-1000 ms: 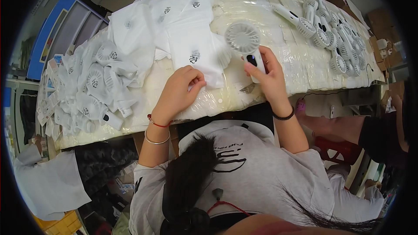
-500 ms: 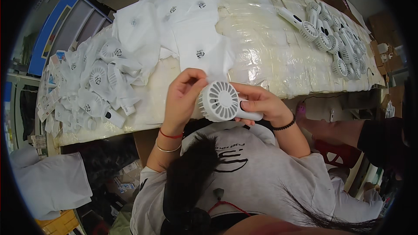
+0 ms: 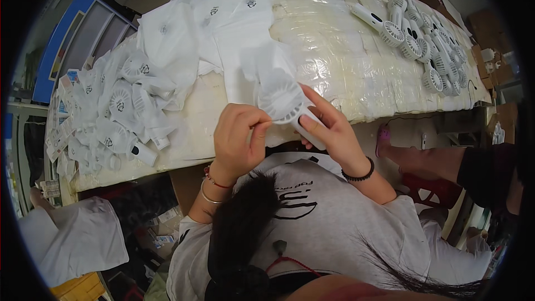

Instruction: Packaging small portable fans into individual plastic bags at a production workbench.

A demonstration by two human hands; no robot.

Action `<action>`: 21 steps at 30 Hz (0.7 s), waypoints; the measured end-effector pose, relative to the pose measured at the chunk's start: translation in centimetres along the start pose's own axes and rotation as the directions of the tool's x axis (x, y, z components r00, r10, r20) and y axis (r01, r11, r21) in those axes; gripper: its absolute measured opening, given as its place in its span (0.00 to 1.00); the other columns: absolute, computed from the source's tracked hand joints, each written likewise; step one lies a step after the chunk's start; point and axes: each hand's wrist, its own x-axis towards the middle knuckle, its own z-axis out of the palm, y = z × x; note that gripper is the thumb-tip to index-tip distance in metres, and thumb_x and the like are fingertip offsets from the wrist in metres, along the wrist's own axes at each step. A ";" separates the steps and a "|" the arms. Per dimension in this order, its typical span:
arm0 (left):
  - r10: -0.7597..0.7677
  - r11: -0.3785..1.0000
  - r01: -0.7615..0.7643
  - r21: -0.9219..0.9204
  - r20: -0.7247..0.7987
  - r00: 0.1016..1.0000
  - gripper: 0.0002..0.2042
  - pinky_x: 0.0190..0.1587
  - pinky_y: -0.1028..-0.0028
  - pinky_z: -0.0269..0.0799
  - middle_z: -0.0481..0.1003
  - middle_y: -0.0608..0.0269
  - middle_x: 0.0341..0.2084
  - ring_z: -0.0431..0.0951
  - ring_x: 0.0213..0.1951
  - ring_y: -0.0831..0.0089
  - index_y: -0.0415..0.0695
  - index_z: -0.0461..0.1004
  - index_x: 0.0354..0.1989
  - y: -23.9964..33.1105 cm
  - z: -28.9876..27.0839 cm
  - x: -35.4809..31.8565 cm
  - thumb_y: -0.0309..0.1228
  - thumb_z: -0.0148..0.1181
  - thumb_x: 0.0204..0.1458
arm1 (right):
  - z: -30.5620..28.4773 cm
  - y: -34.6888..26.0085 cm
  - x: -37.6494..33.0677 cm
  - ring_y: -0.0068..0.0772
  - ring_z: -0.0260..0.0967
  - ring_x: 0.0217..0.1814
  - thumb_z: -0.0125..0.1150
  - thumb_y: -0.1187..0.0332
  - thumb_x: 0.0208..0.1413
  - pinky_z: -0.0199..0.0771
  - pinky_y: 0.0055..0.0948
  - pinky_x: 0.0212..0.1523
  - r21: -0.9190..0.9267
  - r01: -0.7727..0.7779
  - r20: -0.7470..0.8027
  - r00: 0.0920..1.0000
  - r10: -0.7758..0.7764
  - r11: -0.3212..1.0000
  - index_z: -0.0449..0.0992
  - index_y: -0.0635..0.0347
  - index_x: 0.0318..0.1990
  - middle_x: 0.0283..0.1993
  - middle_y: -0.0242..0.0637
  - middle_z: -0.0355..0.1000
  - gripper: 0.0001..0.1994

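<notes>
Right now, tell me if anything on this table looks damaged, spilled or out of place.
Nothing stands out. Both hands, left hand and right hand, hold a white handheld fan partly inside a white bag. Bagged fans lie heaped left; bare fans lie far right.

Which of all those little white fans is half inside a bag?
The fan held between the two hands at the table's near edge: a white pouch covers its round head. The fans heaped far right lie bare.

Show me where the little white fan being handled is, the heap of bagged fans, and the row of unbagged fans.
Small white fan point(image 3: 281, 106), head view, on its round grille.
Heap of bagged fans point(image 3: 120, 114), head view, on its middle.
Row of unbagged fans point(image 3: 426, 50), head view, on one grille.
</notes>
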 end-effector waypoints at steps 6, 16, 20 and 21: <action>0.084 0.991 -0.083 0.107 -0.009 0.996 0.09 0.30 0.74 0.64 0.69 0.63 0.27 0.65 0.26 0.67 0.41 0.71 0.33 2.0 3.0 0.5 0.19 0.57 0.41 | 2.5 3.1 0.3 0.31 0.67 0.40 0.44 0.59 0.63 0.68 0.25 0.44 -0.483 0.467 -0.010 0.843 -0.538 0.741 0.54 0.63 0.65 0.49 0.46 0.67 0.26; -0.079 0.989 0.086 0.120 -0.063 0.995 0.15 0.57 0.53 0.60 0.64 0.44 0.54 0.62 0.57 0.40 0.41 0.70 0.38 3.5 0.2 -2.6 0.23 0.62 0.38 | 3.5 0.7 1.0 0.37 0.65 0.51 0.43 0.52 0.63 0.65 0.26 0.50 -0.163 -0.051 0.194 0.978 0.082 0.985 0.59 0.65 0.62 0.61 0.47 0.61 0.28; -0.129 0.988 0.142 0.062 -0.177 0.976 0.16 0.63 0.48 0.48 0.54 0.35 0.61 0.52 0.63 0.36 0.41 0.69 0.38 2.0 -3.0 -3.5 0.20 0.60 0.37 | 3.4 -2.5 1.7 0.34 0.65 0.54 0.49 0.57 0.61 0.65 0.26 0.51 -0.473 0.195 0.456 0.889 0.049 0.859 0.65 0.63 0.58 0.57 0.42 0.66 0.23; -0.147 0.986 0.162 0.048 -0.221 0.964 0.15 0.63 0.49 0.49 0.57 0.36 0.60 0.54 0.63 0.38 0.41 0.69 0.37 1.7 -4.4 -3.7 0.18 0.59 0.37 | 2.9 -3.0 2.3 0.32 0.64 0.54 0.50 0.58 0.61 0.64 0.26 0.51 -0.547 0.286 0.528 0.847 0.059 0.787 0.67 0.62 0.57 0.56 0.40 0.68 0.22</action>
